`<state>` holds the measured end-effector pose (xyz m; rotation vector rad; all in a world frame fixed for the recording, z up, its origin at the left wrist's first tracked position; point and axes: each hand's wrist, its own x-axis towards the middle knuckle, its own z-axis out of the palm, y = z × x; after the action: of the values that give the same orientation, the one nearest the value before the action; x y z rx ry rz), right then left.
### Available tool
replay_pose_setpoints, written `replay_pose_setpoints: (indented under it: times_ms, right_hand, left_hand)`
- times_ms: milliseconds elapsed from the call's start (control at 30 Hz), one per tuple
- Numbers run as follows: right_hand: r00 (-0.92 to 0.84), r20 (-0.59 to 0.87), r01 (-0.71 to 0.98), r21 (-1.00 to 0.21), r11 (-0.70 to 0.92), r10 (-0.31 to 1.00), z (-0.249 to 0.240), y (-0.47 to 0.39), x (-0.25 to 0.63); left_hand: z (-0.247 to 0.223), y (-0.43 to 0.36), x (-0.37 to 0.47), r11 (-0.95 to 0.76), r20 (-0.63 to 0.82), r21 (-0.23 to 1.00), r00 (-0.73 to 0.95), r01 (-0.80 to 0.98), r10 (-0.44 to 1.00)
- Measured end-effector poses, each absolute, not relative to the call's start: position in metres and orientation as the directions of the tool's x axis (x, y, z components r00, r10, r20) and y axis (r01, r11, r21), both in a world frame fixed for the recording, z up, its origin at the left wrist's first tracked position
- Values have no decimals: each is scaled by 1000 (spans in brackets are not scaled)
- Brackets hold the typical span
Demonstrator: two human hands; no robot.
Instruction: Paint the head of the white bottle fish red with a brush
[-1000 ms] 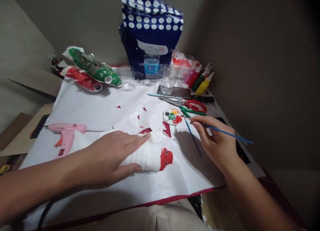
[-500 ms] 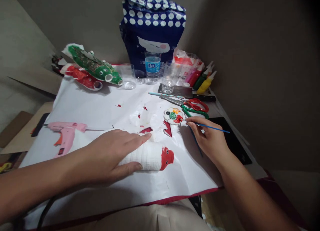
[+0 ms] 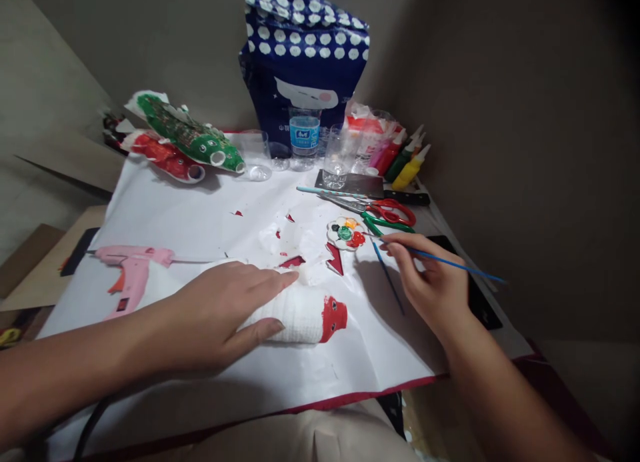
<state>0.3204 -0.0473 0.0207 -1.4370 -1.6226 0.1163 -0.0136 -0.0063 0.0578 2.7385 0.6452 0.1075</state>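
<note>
A fish figure wrapped in white gauze point(image 3: 300, 315), its head painted red with eyes, lies on the white sheet. My left hand point(image 3: 235, 309) holds it down, thumb on the near side and fingers over the far side; its tail end is hidden under the hand. Between the pinched fingertips of my right hand point(image 3: 433, 275) is a thin blue paintbrush point(image 3: 450, 262), its tip at the right edge of a flower-shaped palette point(image 3: 332, 242). That palette carries red, green, orange and black paint. A second blue paintbrush point(image 3: 389, 279) rests below my right hand.
Around the white sheet point(image 3: 200, 215) are a pink glue gun point(image 3: 133, 265), red point(image 3: 163, 154) and green point(image 3: 193, 132) fish figures, clear cups point(image 3: 257, 157), a cleaver point(image 3: 360, 182), scissors point(image 3: 390, 212), paint bottles point(image 3: 410, 169) and a blue bag point(image 3: 310, 55). Red scraps point(image 3: 336, 259) lie near the palette.
My right hand has moved slightly right, drawing the brush tip from the red paint to the palette's edge. The brush now slants lower to the right. My left hand stays on the fish figure.
</note>
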Motion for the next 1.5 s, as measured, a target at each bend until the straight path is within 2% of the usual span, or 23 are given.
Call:
replay_pose_setpoints:
  times_ms: [100, 200, 333, 567, 867, 933, 1100, 1200, 1367, 1500]
  right_hand:
    - [308, 545, 560, -766, 315, 780, 35, -76, 306]
    - [304, 472, 408, -850, 334, 828, 40, -102, 291]
    - [196, 427, 358, -869, 341, 883, 34, -115, 278]
    - [213, 378, 298, -903, 309, 901, 30, -111, 270]
    - [295, 420, 351, -883, 311, 858, 27, -106, 266]
    - [253, 445, 367, -866, 340, 859, 27, -108, 268]
    - [-26, 504, 416, -780, 467, 864, 31, -112, 275]
    - [-125, 537, 413, -736, 536, 834, 36, -114, 277]
    - [-126, 574, 375, -728, 574, 809, 40, -116, 277]
    - [-61, 551, 371, -762, 531, 833, 34, -116, 275]
  left_hand:
    - [56, -5, -13, -845, 24, 338, 894, 414, 447]
    - [55, -4, -12, -852, 33, 338, 899, 401, 436]
    - [57, -3, -10, -856, 21, 332, 904, 396, 426]
    - [57, -3, -10, -852, 20, 348, 905, 392, 424]
    - [55, -3, -10, -857, 24, 339, 907, 388, 420]
    - [56, -3, -10, -861, 29, 340, 910, 379, 413]
    - [56, -2, -9, -860, 32, 346, 911, 375, 410]
    - [56, -2, -9, -858, 25, 345, 911, 380, 413]
    - [56, -2, -9, -871, 49, 328, 914, 366, 402]
    - [56, -2, -9, -878, 52, 310, 916, 365, 399]
